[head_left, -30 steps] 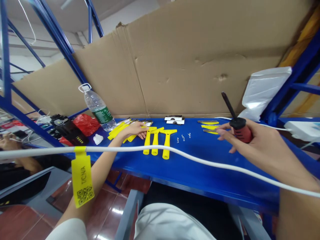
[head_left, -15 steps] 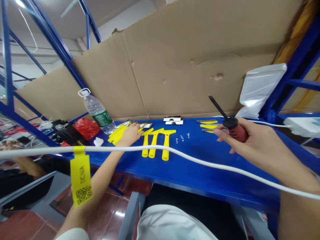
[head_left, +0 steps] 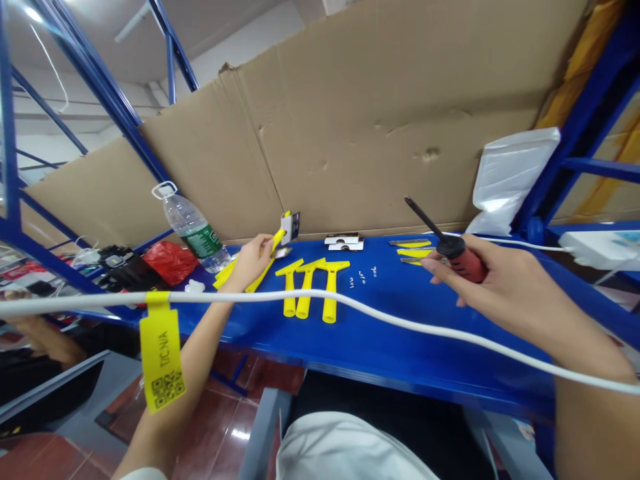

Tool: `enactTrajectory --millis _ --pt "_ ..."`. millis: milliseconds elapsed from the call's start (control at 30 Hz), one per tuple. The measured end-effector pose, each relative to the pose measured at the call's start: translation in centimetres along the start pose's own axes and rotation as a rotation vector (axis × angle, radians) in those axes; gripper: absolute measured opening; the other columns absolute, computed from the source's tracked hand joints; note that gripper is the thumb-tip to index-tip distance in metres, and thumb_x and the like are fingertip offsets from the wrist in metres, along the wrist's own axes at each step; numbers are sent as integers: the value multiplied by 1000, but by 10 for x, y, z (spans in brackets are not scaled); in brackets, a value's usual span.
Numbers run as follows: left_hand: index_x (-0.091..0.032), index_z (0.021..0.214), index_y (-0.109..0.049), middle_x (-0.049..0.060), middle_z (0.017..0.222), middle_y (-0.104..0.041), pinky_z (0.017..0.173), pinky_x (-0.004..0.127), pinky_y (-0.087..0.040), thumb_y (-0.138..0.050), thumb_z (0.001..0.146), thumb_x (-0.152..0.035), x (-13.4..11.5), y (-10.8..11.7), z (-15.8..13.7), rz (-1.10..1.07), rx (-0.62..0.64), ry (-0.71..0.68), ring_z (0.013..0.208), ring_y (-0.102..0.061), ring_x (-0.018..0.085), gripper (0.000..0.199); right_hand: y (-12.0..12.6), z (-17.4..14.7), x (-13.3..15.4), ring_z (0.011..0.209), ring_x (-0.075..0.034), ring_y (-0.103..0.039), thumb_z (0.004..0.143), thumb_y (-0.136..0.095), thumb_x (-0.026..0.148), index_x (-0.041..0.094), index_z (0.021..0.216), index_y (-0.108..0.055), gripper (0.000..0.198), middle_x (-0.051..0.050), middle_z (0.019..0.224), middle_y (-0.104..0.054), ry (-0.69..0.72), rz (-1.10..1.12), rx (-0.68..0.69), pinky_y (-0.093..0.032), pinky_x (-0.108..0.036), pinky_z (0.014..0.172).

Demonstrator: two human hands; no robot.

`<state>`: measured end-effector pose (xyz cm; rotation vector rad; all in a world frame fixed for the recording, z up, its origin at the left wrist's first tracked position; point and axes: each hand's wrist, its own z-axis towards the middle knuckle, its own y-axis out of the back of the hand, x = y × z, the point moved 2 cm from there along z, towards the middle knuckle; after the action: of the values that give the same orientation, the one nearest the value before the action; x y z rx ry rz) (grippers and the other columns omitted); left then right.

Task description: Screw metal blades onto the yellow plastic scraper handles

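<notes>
My left hand (head_left: 255,261) is closed on a yellow scraper (head_left: 277,240), raised with its end up; a black-and-white piece (head_left: 290,227) sits at that end. More yellow scrapers (head_left: 259,280) lie beneath and beside this hand, partly hidden by it. Closed round its red and black handle, my right hand (head_left: 505,280) holds a screwdriver (head_left: 463,257), shaft pointing up and left above the table. Between the hands lie three yellow T-shaped handles (head_left: 329,293). Close to the screwdriver are several flat yellow and metallic pieces (head_left: 415,253).
Small white screws or similar bits (head_left: 363,275) lie on the blue table (head_left: 380,353). Against the cardboard wall (head_left: 400,100) are small white boxes (head_left: 345,242). A water bottle (head_left: 195,230) and red bag (head_left: 171,260) stand left. A white cable (head_left: 400,323) crosses in front of me.
My left hand has lifted a yellow scraper from the pile, tilting its end up. My right hand still holds the screwdriver; the view has shifted slightly.
</notes>
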<state>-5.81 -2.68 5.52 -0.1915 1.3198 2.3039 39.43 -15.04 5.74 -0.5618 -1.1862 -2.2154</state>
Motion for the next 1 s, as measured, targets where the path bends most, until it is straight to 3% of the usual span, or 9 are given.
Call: enactTrajectory --millis 100,167,233,333,467,600,800,900,1000 --pt "-15 125 -72 2 81 -71 58 25 -50 -66 109 -63 -27 1 4 -461 -44 43 62 -63 15 50 1 -1 4 52 -21 -57 88 -65 78 27 72 -49 56 1 57 -60 -65 26 95 -42 -37 59" --pt "-16 124 -70 0 84 -69 46 21 -40 -85 96 -66 -52 -3 5 -746 -37 46 54 -55 10 59 2 -1 5 53 -21 -58 89 -66 76 27 72 -47 55 1 57 -58 -67 49 73 -41 -37 61" --pt "-17 122 -70 0 87 -69 42 19 -39 -96 87 -61 -79 -7 5 -945 29 20 55 -56 9 61 2 -2 5 55 -21 -59 92 -65 74 27 75 -50 53 0 61 -61 -60 89 45 -41 -37 62" --pt "-17 112 -72 0 85 -71 39 19 -41 -94 91 -58 -119 -17 4 -1106 230 -24 52 -57 9 51 2 -3 3 59 -20 -60 97 -66 69 25 86 -62 46 -1 68 -66 -51 149 -37 -43 -37 64" --pt "-16 97 -72 1 80 -70 41 19 -43 -82 103 -58 -165 -34 4 -1170 507 -129 49 -55 7 43 7 -4 -3 66 -20 -58 100 -73 65 24 93 -66 42 -1 72 -65 -71 268 -212 -45 -35 67" --pt "-16 95 -71 1 77 -70 46 20 -44 -72 109 -62 -205 -49 4 -1135 741 -211 51 -56 8 48 10 -2 -6 58 -18 -55 98 -78 64 22 96 -70 42 -2 74 -67 -101 467 -198 -44 -32 58" --pt "-18 99 -66 2 79 -71 52 21 -42 -67 111 -66 -241 -54 10 -873 875 -365 55 -53 9 51 15 0 -13 43 -13 -49 91 -87 54 19 116 -77 44 1 71 -68 -137 678 -200 -40 -29 42" --pt "-17 122 -67 0 81 -69 53 21 -42 -66 113 -64 -247 -58 16 -849 856 -418 58 -52 9 48 19 -1 -13 38 -13 -46 90 -89 50 17 120 -78 46 4 59 -62 -133 713 -247 -37 -27 39" --pt "-19 162 -51 -2 84 -67 52 21 -45 -67 113 -62 -247 -64 23 -877 768 -461 59 -55 11 67 23 -3 -10 35 -12 -43 97 -85 49 16 116 -78 39 7 50 -55 -99 755 -290 -32 -26 37"
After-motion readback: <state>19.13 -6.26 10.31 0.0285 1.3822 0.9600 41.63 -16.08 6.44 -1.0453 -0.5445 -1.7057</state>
